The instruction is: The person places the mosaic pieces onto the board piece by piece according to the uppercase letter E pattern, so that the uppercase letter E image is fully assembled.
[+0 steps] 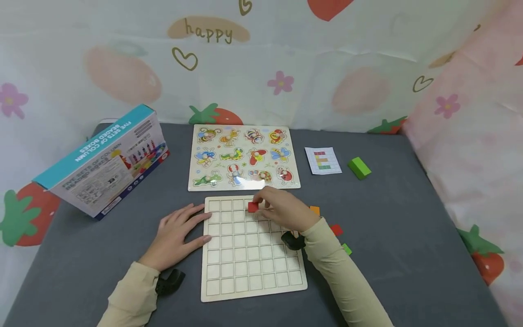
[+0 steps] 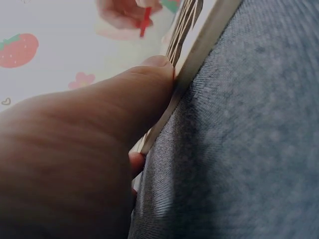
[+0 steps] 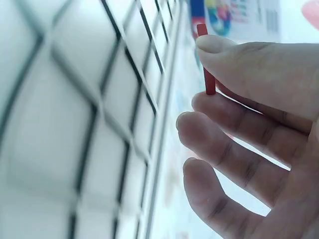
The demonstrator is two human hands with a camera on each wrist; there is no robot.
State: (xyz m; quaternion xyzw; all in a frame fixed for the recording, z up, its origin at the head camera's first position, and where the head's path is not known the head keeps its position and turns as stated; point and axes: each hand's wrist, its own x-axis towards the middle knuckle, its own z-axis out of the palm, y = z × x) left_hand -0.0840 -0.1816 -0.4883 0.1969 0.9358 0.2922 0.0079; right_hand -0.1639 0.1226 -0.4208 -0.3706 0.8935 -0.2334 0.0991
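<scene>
A pale wooden grid board [image 1: 241, 270] lies flat on the dark cloth, its square cells divided by raised lines. My right hand [image 1: 283, 209] is over the board's far edge and pinches a thin red square tile [image 1: 253, 207]. In the right wrist view the red tile [image 3: 208, 69] stands edge-on between thumb and fingertip, apart from the grid. My left hand [image 1: 175, 236] rests with spread, fairly straight fingers against the board's left edge. The left wrist view shows the left thumb [image 2: 129, 92] touching the board's side [image 2: 199, 40].
Behind the board lies an insect picture puzzle [image 1: 244, 156]. A small pattern card [image 1: 323, 161] and a green block [image 1: 359, 168] are at the back right. Orange [image 1: 315, 210], red [image 1: 337, 230] and green [image 1: 347, 249] pieces lie by the right forearm. A box [image 1: 106, 159] stands at left.
</scene>
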